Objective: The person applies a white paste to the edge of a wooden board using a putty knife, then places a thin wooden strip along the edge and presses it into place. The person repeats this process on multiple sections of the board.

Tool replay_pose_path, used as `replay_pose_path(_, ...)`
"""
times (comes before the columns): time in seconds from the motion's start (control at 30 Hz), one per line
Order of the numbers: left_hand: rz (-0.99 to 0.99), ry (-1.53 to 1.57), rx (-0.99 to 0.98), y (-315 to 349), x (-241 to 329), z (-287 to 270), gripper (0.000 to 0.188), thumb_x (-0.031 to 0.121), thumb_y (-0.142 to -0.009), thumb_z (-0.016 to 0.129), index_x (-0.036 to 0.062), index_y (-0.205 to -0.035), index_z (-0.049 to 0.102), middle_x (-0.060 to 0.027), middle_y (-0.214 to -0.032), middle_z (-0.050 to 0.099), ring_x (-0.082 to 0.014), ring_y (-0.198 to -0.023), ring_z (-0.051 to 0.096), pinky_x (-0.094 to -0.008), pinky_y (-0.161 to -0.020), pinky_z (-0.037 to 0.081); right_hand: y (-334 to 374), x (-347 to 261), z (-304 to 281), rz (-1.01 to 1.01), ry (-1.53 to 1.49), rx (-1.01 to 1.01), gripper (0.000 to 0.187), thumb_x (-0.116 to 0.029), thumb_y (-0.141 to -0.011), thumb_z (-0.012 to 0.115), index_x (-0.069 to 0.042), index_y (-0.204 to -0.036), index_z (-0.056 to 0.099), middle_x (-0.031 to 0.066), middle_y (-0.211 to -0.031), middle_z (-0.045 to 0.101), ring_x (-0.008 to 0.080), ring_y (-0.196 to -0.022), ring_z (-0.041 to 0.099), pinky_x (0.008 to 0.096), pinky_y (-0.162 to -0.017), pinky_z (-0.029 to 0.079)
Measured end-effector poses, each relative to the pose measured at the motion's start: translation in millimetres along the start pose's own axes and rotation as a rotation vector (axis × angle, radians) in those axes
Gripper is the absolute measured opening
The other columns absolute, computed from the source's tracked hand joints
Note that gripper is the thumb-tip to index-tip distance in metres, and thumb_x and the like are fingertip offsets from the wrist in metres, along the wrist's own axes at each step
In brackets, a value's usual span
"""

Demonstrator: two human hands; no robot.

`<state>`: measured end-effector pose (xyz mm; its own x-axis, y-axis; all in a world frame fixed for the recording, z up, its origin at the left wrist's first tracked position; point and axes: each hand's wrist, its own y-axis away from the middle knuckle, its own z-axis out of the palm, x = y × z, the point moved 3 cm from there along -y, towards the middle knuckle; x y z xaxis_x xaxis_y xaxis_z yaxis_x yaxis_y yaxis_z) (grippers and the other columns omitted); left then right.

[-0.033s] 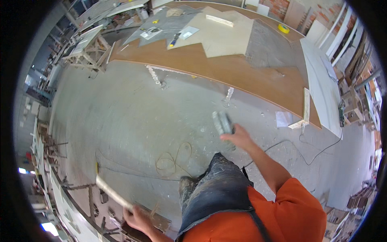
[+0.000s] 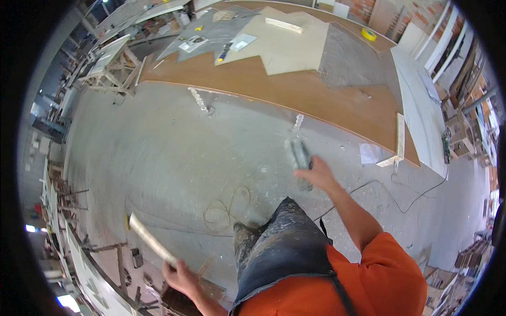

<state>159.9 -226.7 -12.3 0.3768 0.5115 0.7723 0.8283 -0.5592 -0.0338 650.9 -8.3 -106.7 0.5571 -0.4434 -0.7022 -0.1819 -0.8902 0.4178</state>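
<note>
My left hand (image 2: 182,277), low in the picture, is closed round one end of a pale wooden strip (image 2: 152,238). The strip slants away to the upper left above the floor. In front of my body, my right hand (image 2: 318,174) grips a long grey tool (image 2: 300,155) with a metallic look. Motion smears this tool, so its exact kind is not clear. Beyond both hands stands a large low table (image 2: 295,87) with a brown top, on which jagged-edged grey and cream sheets (image 2: 295,47) lie.
On the table are a yellow tape roll (image 2: 368,35), a white bar (image 2: 283,25) and a blue-and-yellow knife (image 2: 224,51). A looped cable (image 2: 217,216) lies on the floor by my legs. White paper (image 2: 370,153) rests near the table's right corner. A wooden trestle (image 2: 112,71) stands far left.
My right hand and the grey tool have shifted slightly to the right. My left hand and the wooden strip have moved a little up and forward.
</note>
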Motion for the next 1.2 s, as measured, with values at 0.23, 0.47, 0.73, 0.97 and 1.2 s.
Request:
replay_pose_path(0.23, 0.511, 0.093, -0.601, -56, 155, 268, 0.052, 0.009, -0.07, 0.076, -0.007, -0.117, 0.063, -0.0094, -0.093, 0.052, -0.0189, -0.076, 0.052, -0.0326, -0.067, 0.046, -106, 36, -112, 0.115, 0.327, 0.498, 0.074, -0.048, -0.066, 0.082, 0.001, -0.117, 0.058, 0.0243, -0.114, 0.067, 0.0408, -0.108, 0.064, 0.0462, -0.091, 0.052)
replay_pose_path(0.47, 0.718, 0.117, -0.975, -72, 247, 448, 0.053, 0.013, -0.073, 0.078, 0.0002, -0.123, 0.063, -0.0107, -0.094, 0.053, -0.0215, -0.078, 0.055, -0.0337, -0.067, 0.048, -184, 32, -151, 0.409, 0.569, 0.579, 0.069, -0.045, -0.068, 0.08, -0.006, -0.12, 0.058, 0.0206, -0.114, 0.068, 0.0388, -0.108, 0.065, 0.0507, -0.093, 0.05)
replay_pose_path(0.73, 0.859, -0.015, -1.097, -58, 284, 564, 0.051, 0.015, -0.075, 0.078, 0.0011, -0.122, 0.063, -0.01, -0.093, 0.053, -0.0227, -0.082, 0.055, -0.0357, -0.075, 0.048, -249, 48, -156, 0.526, 0.62, 0.537, 0.068, -0.047, -0.072, 0.079, -0.007, -0.122, 0.055, 0.0183, -0.115, 0.067, 0.0396, -0.11, 0.063, 0.0508, -0.094, 0.049)
replay_pose_path(0.97, 0.774, -0.07, -1.16, -23, 294, 627, 0.05, 0.021, -0.075, 0.077, -0.0012, -0.118, 0.065, -0.0164, -0.1, 0.06, -0.0304, -0.089, 0.061, -0.0411, -0.079, 0.05, -213, -4, -128, -0.086, 0.663, 1.118, 0.048, -0.024, -0.078, 0.078, -0.005, -0.119, 0.062, 0.0127, -0.108, 0.069, 0.0371, -0.094, 0.064, 0.0471, -0.088, 0.051)
replay_pose_path(1.2, 0.911, -0.143, -0.909, -2, 294, 659, 0.054, 0.029, -0.076, 0.077, -0.0033, -0.118, 0.066, -0.0194, -0.095, 0.063, -0.0347, -0.088, 0.063, -0.0434, -0.081, 0.05, -190, 31, 22, 0.286, -0.705, 0.456, 0.028, -0.016, -0.092, 0.073, 0.001, -0.113, 0.068, 0.005, -0.099, 0.07, 0.011, -0.092, 0.064, 0.0279, -0.084, 0.052)
